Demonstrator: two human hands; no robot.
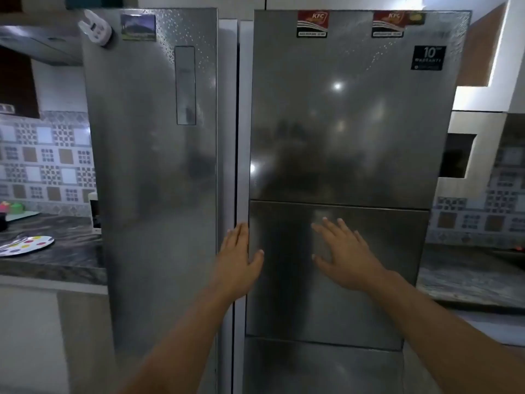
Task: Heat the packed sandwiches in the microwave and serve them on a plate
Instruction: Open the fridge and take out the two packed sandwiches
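Two tall steel fridges fill the view, both with their doors closed. My left hand (238,257) lies flat at the left edge of the right fridge's middle door (369,280), fingers apart, holding nothing. My right hand (345,253) is spread open on the same door panel. A white plate with coloured dots (25,245) sits on the dark counter at the far left, with cutlery on it. A microwave opening (457,155) shows dark in the niche at the right. No sandwiches are visible.
The left fridge (153,166) stands beside the right one with a narrow gap between them. Dark stone counters (56,260) run on both sides, tiled wall behind. Magnets and stickers sit on the fridge tops. Small coloured objects (11,207) rest at the far left.
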